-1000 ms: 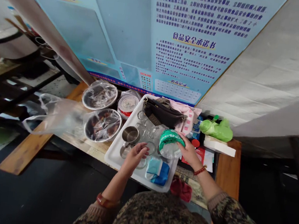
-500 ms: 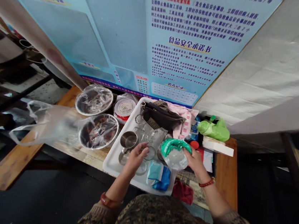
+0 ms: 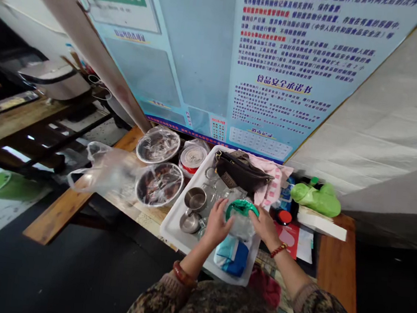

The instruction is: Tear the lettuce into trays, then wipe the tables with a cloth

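My right hand (image 3: 265, 228) is closed on the edge of a clear plastic packet (image 3: 242, 226) with a shiny green band along its top. Just left of the packet is my left hand (image 3: 218, 224), its fingers apart and holding nothing that I can see. Both are over a white tray (image 3: 170, 228). In the tray lie two metal cups (image 3: 195, 198), clear glassware (image 3: 208, 192) partly hidden by my left hand, a dark brown handbag (image 3: 244, 174) and a blue-and-white soft pack (image 3: 232, 256).
Two bowls (image 3: 159, 183) under clear film and a round lidded tub (image 3: 193, 158) stand left of the tray. Beyond them lies a plastic bag (image 3: 111, 165). A green item (image 3: 317, 196) rests on a white box (image 3: 321, 223) at right. A printed board (image 3: 200, 65) rises behind.
My left hand has moved right, up to the packet. The packet has shifted left relative to the tray, still in my right hand. The camera view has turned left.
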A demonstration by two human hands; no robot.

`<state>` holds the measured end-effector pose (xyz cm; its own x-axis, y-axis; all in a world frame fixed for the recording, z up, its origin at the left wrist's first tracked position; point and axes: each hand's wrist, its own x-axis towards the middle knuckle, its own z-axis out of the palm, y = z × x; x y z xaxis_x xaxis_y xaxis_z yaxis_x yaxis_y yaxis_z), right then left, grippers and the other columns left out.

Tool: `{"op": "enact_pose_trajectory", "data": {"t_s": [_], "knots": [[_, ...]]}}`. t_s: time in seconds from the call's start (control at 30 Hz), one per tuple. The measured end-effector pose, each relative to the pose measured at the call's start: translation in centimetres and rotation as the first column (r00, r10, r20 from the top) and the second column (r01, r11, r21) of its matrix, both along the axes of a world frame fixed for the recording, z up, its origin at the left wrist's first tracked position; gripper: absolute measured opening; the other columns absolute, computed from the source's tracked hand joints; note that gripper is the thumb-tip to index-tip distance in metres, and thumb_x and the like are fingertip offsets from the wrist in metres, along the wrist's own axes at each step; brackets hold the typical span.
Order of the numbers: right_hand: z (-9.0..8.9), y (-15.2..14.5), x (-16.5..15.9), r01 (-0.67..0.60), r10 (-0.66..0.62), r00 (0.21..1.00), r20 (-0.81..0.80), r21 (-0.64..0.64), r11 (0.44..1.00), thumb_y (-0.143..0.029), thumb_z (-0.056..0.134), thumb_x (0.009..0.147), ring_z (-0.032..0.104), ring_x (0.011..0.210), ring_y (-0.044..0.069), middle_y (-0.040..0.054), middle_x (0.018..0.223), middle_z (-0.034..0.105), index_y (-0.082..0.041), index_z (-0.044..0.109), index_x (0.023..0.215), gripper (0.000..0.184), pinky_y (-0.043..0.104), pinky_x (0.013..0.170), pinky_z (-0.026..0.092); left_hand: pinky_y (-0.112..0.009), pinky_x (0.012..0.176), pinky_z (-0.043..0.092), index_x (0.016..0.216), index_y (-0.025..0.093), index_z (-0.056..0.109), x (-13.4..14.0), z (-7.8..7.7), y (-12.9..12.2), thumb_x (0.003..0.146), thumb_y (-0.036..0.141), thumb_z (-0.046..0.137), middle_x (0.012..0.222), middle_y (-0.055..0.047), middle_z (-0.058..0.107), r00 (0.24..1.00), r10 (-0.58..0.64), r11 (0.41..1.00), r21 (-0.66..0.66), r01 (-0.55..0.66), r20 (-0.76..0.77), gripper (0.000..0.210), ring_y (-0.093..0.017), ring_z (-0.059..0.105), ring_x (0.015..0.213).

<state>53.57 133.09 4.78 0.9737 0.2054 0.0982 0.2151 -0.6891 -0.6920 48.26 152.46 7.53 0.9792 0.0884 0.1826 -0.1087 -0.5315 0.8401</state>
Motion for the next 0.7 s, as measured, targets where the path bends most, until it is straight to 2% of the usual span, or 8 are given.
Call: {"op": "enact_pose_trajectory", "data": {"t_s": [0.07, 0.17, 0.3, 0.37, 0.47, 0.57, 0.63, 0.7], "knots": [[0.1, -0.2, -0.6, 0.001, 0.003, 0.999, -0.052, 0.085, 0.996, -0.048, 0.049, 0.087, 0.057, 0.114, 0.028, 0.0125, 0.12, 0.064, -0.019, 0.057, 0.123, 0.047, 0.047, 0.102, 0.042, -0.054, 0.111, 0.032, 0.139, 0.016, 0.039, 0.0, -0.4, -0.9, 0.079, 0.029, 0.064, 0.144, -0.019, 0.039, 0.997, -0.077, 0.994, 0.082, 0.075, 0.025, 0.066, -0.032, 0.035, 0.136], [0.8, -1.1, -1.6, 0.002, 0.018, 0.996, -0.085, 0.236, 0.972, -0.052, 0.054, 0.085, 0.052, 0.124, 0.027, 0.013, 0.134, 0.056, -0.02, 0.046, 0.136, 0.061, 0.047, 0.106, 0.039, -0.055, 0.11, 0.034, 0.142, 0.016, 0.033, 0.0, -1.0, -1.8, 0.077, 0.027, 0.066, 0.144, -0.02, 0.039, 0.988, -0.155, 0.977, 0.149, 0.154, -0.004, 0.074, -0.033, 0.036, 0.136], [1.5, -4.8, -3.3, 0.128, -0.108, 0.992, -0.07, 0.436, 0.891, -0.049, 0.05, 0.089, 0.056, 0.12, 0.024, 0.0134, 0.137, 0.053, -0.019, 0.045, 0.136, 0.056, 0.042, 0.102, 0.045, -0.054, 0.109, 0.035, 0.145, 0.018, 0.028, 0.1, -1.2, -1.7, 0.079, 0.027, 0.064, 0.143, -0.019, 0.039, 0.993, -0.12, 0.97, 0.217, 0.114, 0.014, 0.075, -0.033, 0.036, 0.136], [0.9, -7.3, -5.1, 0.191, -0.169, 0.982, -0.089, 0.453, 0.871, -0.046, 0.049, 0.091, 0.062, 0.109, 0.023, 0.0132, 0.129, 0.059, -0.019, 0.05, 0.13, 0.048, 0.039, 0.094, 0.05, -0.054, 0.11, 0.034, 0.145, 0.017, 0.027, 0.1, -0.7, -1.4, 0.082, 0.031, 0.062, 0.143, -0.02, 0.039, 0.993, -0.096, 0.965, 0.249, 0.077, 0.064, 0.074, -0.033, 0.035, 0.137], [-1.8, -10.5, -9.4, 0.178, -0.148, 0.982, -0.121, 0.288, 0.941, -0.041, 0.046, 0.092, 0.063, 0.103, 0.022, 0.0115, 0.118, 0.065, -0.019, 0.059, 0.12, 0.038, 0.039, 0.092, 0.05, -0.055, 0.108, 0.035, 0.144, 0.016, 0.028, -0.2, 0.6, -1.6, 0.084, 0.036, 0.06, 0.141, -0.021, 0.042, 0.99, -0.055, 0.957, 0.289, 0.015, 0.131, 0.071, -0.033, 0.037, 0.135], [-5.3, -11.9, -13.8, -0.03, 0.036, 0.986, -0.163, 0.039, 0.999, -0.031, 0.047, 0.09, 0.057, 0.114, 0.024, 0.0114, 0.123, 0.062, -0.02, 0.06, 0.123, 0.037, 0.041, 0.1, 0.044, -0.055, 0.105, 0.039, 0.142, 0.016, 0.033, -1.1, 2.0, -2.8, 0.085, 0.036, 0.06, 0.137, -0.021, 0.046, 0.986, -0.022, 0.958, 0.286, -0.026, 0.164, 0.066, -0.033, 0.044, 0.129], [-7.4, -12.0, -15.7, -0.206, 0.185, 0.959, -0.214, -0.083, 0.975, -0.027, 0.053, 0.085, 0.049, 0.124, 0.027, 0.0114, 0.135, 0.054, -0.022, 0.055, 0.131, 0.046, 0.044, 0.105, 0.038, -0.052, 0.101, 0.044, 0.14, 0.017, 0.036, -2.2, 3.0, -4.3, 0.086, 0.035, 0.058, 0.134, -0.019, 0.049, 0.986, -0.013, 0.968, 0.248, -0.029, 0.166, 0.061, -0.031, 0.052, 0.122], [-9.0, -11.9, -16.6, -0.34, 0.288, 0.917, -0.276, -0.167, 0.925, -0.026, 0.06, 0.079, 0.039, 0.132, 0.031, 0.0104, 0.147, 0.043, -0.026, 0.05, 0.137, 0.059, 0.049, 0.108, 0.033, -0.047, 0.095, 0.048, 0.138, 0.019, 0.038, -3.6, 3.7, -6.2, 0.087, 0.033, 0.058, 0.13, -0.017, 0.053, 0.989, -0.027, 0.98, 0.198, -0.002, 0.147, 0.057, -0.027, 0.058, 0.112]]}}
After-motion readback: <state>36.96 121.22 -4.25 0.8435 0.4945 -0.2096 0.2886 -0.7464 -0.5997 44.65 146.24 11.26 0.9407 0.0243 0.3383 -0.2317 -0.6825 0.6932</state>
